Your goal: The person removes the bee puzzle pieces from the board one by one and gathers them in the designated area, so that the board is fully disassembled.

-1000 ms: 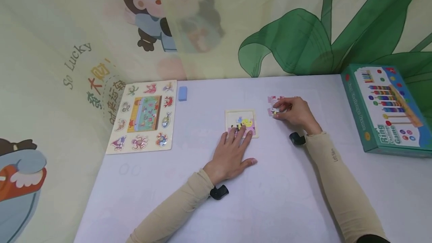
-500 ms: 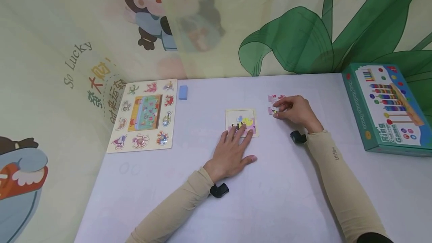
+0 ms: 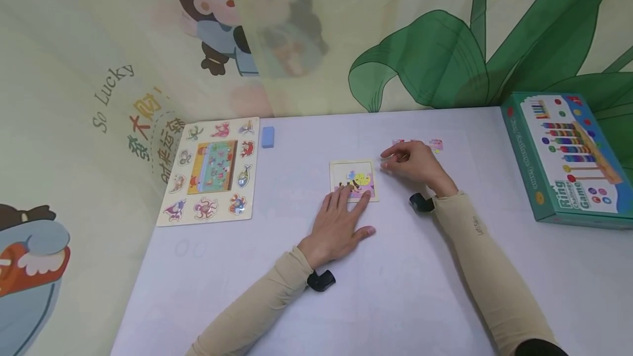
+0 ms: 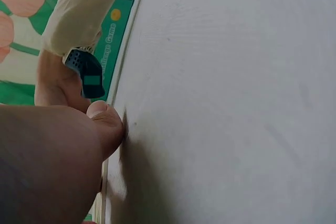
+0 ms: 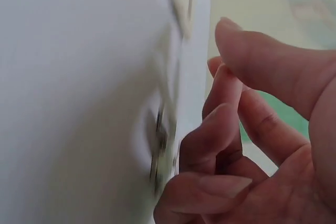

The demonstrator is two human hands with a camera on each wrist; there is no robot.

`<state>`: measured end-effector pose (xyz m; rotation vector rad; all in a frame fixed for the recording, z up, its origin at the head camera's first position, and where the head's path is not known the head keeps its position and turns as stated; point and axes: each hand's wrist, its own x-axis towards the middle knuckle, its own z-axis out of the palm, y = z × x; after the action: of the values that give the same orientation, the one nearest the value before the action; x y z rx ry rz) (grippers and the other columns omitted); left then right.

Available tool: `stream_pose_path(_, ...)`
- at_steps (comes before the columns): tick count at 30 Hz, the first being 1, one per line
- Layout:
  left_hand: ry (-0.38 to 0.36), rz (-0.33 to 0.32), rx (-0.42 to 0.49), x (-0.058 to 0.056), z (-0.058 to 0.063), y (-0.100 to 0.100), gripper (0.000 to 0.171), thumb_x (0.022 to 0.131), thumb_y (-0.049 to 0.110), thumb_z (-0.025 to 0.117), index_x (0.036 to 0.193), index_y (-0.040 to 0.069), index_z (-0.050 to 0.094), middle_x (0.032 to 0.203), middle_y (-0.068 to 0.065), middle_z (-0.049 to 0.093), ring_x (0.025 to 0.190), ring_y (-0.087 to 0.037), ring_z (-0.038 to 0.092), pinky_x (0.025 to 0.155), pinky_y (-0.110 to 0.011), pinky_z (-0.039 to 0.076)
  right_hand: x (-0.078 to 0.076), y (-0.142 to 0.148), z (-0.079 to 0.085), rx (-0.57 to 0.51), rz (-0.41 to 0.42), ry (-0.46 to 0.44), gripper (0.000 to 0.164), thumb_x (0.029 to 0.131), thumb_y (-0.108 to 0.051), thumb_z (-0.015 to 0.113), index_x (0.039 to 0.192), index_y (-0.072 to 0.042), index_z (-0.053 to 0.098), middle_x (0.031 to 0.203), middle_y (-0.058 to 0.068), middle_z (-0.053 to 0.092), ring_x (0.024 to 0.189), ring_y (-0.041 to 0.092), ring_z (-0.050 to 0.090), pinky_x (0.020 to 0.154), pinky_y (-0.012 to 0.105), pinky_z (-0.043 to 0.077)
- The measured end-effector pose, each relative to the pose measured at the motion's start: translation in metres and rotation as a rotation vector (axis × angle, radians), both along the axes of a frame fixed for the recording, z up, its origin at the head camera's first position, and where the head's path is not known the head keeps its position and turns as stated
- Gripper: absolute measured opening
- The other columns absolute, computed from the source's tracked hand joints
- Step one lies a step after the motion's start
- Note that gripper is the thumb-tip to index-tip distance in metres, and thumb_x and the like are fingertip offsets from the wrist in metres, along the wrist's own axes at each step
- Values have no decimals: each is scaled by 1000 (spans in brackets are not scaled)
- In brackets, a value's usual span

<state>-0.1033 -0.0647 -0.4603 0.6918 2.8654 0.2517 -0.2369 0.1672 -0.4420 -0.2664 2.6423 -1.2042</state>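
My left hand (image 3: 333,229) lies with fingers spread, its fingertips over the lower edge of a small square puzzle board (image 3: 352,166). A yellow, blue and pink picture (image 3: 362,177) fills the board's lower part. In the left wrist view, the thumb (image 4: 107,129) is close over the white table. My right hand (image 3: 417,166) hovers just right of the board, thumb and index finger brought near each other. The right wrist view shows the thumb (image 5: 262,56) crossing in front of the curled fingers; I cannot tell whether a piece is between them.
Pink jigsaw pieces (image 3: 436,145) lie behind the right hand, partly covered by it. A sea-animal board (image 3: 205,210) is on the left, beside a blue block (image 3: 267,137). A green game box (image 3: 576,163) stands on the right. A printed curtain (image 3: 316,87) borders the table's back.
My right hand has moved left from the loose pieces to beside the puzzle board, uncovering a pink piece behind it. My left hand has stayed at the board's lower edge.
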Motion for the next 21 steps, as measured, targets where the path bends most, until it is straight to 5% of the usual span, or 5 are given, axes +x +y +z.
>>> stream_pose_path(11, 37, -17, -40, -2, 1, -1, 75, 107, 63, 46, 170, 26, 27, 168, -16, 30, 157, -36, 26, 127, -48, 25, -1, -39, -1, 22, 228, -26, 26, 99, -24, 76, 119, -8, 81, 92, 6, 73, 83, 21, 56, 73, 31, 44)
stream_pose_path(21, 53, -30, -59, -3, 0, -1, 74, 108, 63, 44, 170, 26, 27, 168, -17, 31, 158, -36, 25, 126, -48, 25, 4, -55, 1, 49, 238, -21, 24, 101, -24, 74, 116, -7, 81, 85, 5, 69, 79, 20, 54, 69, 31, 42)
